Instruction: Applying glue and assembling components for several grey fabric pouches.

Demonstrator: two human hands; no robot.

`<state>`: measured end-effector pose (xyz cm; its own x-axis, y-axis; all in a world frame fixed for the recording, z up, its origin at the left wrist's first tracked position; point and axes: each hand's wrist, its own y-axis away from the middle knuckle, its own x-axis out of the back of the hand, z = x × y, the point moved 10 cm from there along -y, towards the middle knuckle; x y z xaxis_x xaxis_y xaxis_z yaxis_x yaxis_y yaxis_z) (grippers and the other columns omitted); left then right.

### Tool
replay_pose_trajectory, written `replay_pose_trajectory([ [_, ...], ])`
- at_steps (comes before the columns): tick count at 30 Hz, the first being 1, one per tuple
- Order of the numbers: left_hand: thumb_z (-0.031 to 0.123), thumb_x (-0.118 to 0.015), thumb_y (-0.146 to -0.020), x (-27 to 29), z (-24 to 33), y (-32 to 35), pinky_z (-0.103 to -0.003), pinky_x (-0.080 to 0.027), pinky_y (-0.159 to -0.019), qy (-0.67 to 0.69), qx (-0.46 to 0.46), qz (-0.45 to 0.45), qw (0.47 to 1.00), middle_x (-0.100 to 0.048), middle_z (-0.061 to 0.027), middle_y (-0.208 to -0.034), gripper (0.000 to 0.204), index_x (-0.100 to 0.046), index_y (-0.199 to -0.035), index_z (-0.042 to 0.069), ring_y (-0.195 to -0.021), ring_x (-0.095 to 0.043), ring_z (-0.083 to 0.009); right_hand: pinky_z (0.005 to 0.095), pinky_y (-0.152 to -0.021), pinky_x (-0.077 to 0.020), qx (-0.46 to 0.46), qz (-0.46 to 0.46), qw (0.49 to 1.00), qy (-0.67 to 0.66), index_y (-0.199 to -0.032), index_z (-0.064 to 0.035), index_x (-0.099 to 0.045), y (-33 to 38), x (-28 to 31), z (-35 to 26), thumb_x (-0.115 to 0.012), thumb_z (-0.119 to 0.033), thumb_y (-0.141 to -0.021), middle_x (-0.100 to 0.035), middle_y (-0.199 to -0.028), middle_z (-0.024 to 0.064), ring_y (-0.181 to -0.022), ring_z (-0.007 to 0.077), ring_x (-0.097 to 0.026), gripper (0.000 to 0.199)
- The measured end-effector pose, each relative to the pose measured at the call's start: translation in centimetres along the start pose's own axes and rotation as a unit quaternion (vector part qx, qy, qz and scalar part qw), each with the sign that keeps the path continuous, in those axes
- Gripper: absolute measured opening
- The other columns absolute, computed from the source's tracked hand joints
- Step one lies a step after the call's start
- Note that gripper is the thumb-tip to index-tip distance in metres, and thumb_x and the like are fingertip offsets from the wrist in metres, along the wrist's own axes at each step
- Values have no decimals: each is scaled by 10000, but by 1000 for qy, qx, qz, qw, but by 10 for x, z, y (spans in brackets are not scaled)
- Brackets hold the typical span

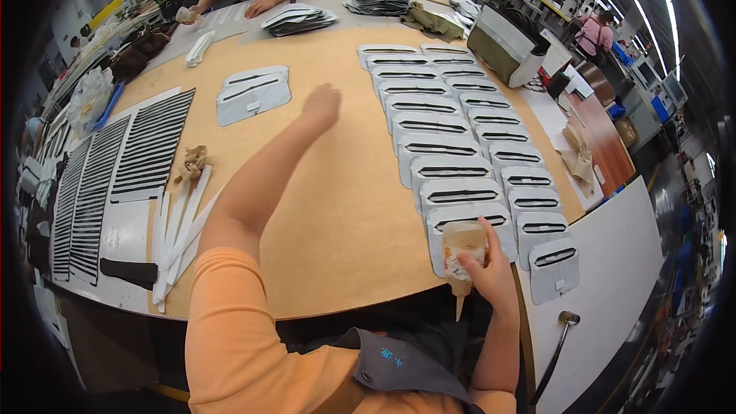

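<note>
My right hand (493, 274) is wrapped round a squeeze glue bottle (463, 239), tilted with its pointed nozzle down near the table's front edge. The bottle is cloudy and stained, in front of the nearest grey fabric pieces. My left arm reaches forward over the brown work surface (345, 207). Blur smears the fingers of my left hand (322, 105), so what they hold, if anything, does not show. To its left lie two overlapping grey pieces (268, 97). Two long rows of overlapping grey pieces (437, 127), each with a black-edged slot, run along the right.
Black strips (153, 138) lie on white sheets at left, beside white strips (180, 222) and crumpled brown paper (193, 162). A hammer (566, 326) rests on the white board at right. Stacked grey pieces (297, 20) sit at the back, near another person's hand (262, 6).
</note>
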<state>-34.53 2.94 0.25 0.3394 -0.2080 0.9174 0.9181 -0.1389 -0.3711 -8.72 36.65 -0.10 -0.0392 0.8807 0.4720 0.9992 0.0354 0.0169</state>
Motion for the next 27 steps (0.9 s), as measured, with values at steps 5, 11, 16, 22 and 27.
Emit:
replay_pose_trajectory([
  [5, 20, -623, -768, -10, -152, 22, -411, -526, -835, -125, 88, -196, 969, -639, -223, -1064, 176, -686, -930, -9, -1003, -626, -346, 354, -736, -515, -64, -121, 947, 291, -1448, -104, -340, -25, -46, -30, -685, -492, -794, -686, -890, 180, -816, 296, -682, 835],
  [11, 76, -673, -755, -25, -165, -2, -408, -511, -877, -127, 62, -249, 958, -614, -210, -1153, 258, -668, -998, -11, -1063, -601, -346, 390, -768, -505, -68, -123, 943, 301, -1382, -133, -450, -21, -48, -24, -659, -522, -798, -680, -965, 184, -877, 349, -661, 732],
  [16, 75, -660, -746, -27, -206, -6, -427, -490, -919, -79, 129, -258, 954, -512, -190, -1283, 407, -588, -1139, 0, -1156, -539, -332, 406, -767, -505, -37, -80, 948, 306, -1353, -109, -472, -18, -55, -30, -639, -545, -804, -668, -1005, 186, -905, 353, -651, 721],
  [22, 77, -622, -781, -31, -200, -34, -453, -491, -873, -135, 50, -168, 975, -597, -180, -1145, 270, -620, -1042, 6, -1056, -601, -335, 412, -721, -514, -14, -29, 952, 306, -1322, -90, -502, -4, -46, -25, -639, -592, -786, -664, -965, 195, -875, 357, -654, 748],
  [27, 70, -600, -799, -40, -199, -13, -464, -510, -762, -215, 14, -52, 975, -646, -128, -1000, 178, -607, -974, 36, -900, -654, -315, 409, -702, -517, -30, -29, 950, 309, -1298, -108, -533, 2, -38, -35, -665, -578, -772, -667, -900, 197, -827, 360, -659, 718],
])
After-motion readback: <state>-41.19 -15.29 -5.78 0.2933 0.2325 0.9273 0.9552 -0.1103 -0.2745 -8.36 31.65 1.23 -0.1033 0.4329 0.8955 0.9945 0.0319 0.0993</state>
